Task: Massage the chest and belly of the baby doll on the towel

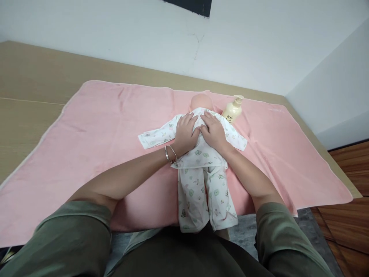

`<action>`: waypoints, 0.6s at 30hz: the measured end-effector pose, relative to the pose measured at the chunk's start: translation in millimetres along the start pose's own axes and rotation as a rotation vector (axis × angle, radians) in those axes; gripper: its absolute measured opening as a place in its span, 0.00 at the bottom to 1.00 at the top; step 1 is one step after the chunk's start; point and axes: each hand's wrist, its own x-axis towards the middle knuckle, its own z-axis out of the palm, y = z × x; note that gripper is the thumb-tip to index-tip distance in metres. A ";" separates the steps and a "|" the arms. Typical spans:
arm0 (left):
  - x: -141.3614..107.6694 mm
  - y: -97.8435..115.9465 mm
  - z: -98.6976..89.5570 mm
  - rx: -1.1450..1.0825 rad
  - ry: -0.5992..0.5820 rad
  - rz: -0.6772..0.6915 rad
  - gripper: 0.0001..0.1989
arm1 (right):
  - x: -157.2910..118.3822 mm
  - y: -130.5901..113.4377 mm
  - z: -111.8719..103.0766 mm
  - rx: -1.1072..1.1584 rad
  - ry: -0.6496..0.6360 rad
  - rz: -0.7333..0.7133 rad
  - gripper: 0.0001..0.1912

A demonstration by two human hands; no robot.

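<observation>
A baby doll in white printed clothes lies on a pink blanket, the back of its bald head at the far end. Its sleeves spread to both sides and its trouser legs hang toward me over the blanket's near edge. My left hand rests flat on the left of the doll's upper back, fingers spread. On the right of the upper back lies my right hand, also with fingers apart. The thumbs are close together near the middle. Neither hand grips anything.
A cream pump bottle stands on the blanket just right of the doll's head. The wooden table shows behind and left of the blanket, against a white wall. Wooden panelling is at the lower right.
</observation>
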 end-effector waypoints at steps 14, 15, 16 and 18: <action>-1.2 -0.8 0.8 0.013 0.012 0.005 0.23 | -2.2 -0.8 -0.2 -0.001 0.028 -0.011 0.25; -1.2 -0.6 0.5 0.013 0.008 0.004 0.23 | -2.2 -0.4 0.3 0.004 0.029 -0.008 0.25; -1.2 -0.6 0.3 0.013 0.005 0.002 0.23 | -2.2 -0.1 0.6 0.008 0.028 -0.005 0.25; -1.2 -0.8 0.0 0.010 0.008 0.000 0.23 | -2.1 -0.1 1.0 0.017 0.023 0.002 0.25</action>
